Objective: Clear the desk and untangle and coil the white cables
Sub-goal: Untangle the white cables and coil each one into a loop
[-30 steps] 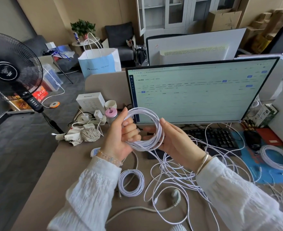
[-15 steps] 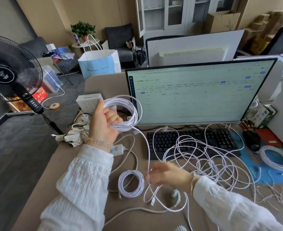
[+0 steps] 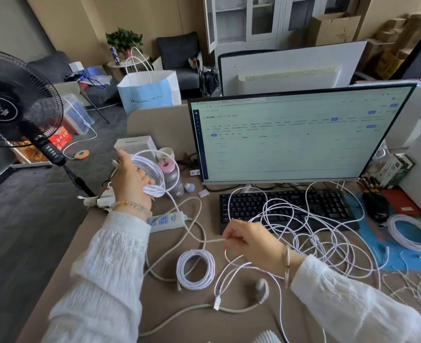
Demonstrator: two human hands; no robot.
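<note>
— Moved since last entry? 
— Left hand (image 3: 130, 179) has dropped lower and left, toward the bottle (image 3: 171, 175); right hand (image 3: 251, 243) has shifted right, nearer the keyboard (image 3: 288, 206).
— Left hand, fingers? 
— Curled shut around a coil (image 3: 152, 174) of white cable, held above the desk (image 3: 110, 233).
— Right hand? 
— Fingertips (image 3: 226, 237) pinched together on a single strand (image 3: 194, 233) running up to that coil.
— Remaining cable? 
— Loose tangle (image 3: 311, 233) lies over the keyboard and the desk to the right. One tied coil (image 3: 195, 269) lies flat below the strand; another (image 3: 412, 233) on the blue mat (image 3: 402, 261).
— Other items? 
— Power strip (image 3: 167, 220) beside the left wrist; monitor (image 3: 296, 134) behind.
</note>
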